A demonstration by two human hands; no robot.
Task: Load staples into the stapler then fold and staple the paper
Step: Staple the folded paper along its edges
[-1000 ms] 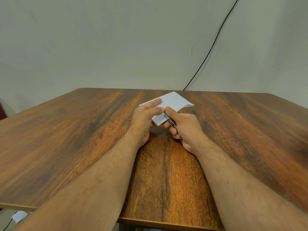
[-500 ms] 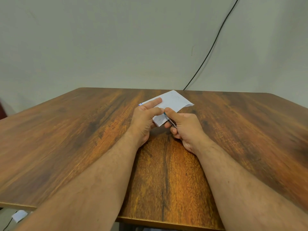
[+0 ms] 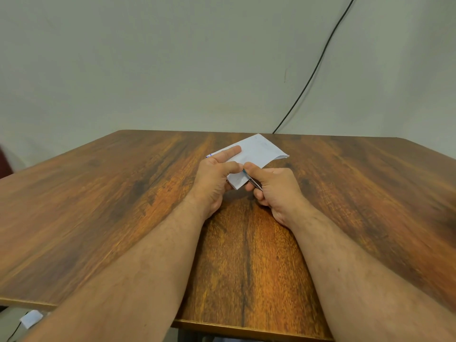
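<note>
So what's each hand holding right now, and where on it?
The right hand grips a thin stapler at its rear, tip at the folded paper's near edge. The left hand pinches that paper's near-left part.

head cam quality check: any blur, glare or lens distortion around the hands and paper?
Head view: folded paper and both hands sharp; left hand holds the paper, right hand grips the mostly hidden stapler. Forearms slightly soft near the bottom edge. Wide-angle stretch bows the table edges. Light soft, no glare.

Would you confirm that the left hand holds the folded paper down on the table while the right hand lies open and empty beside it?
Not quite: in the head view the right hand grips a small stapler at the folded paper; the left hand does hold it.
</note>
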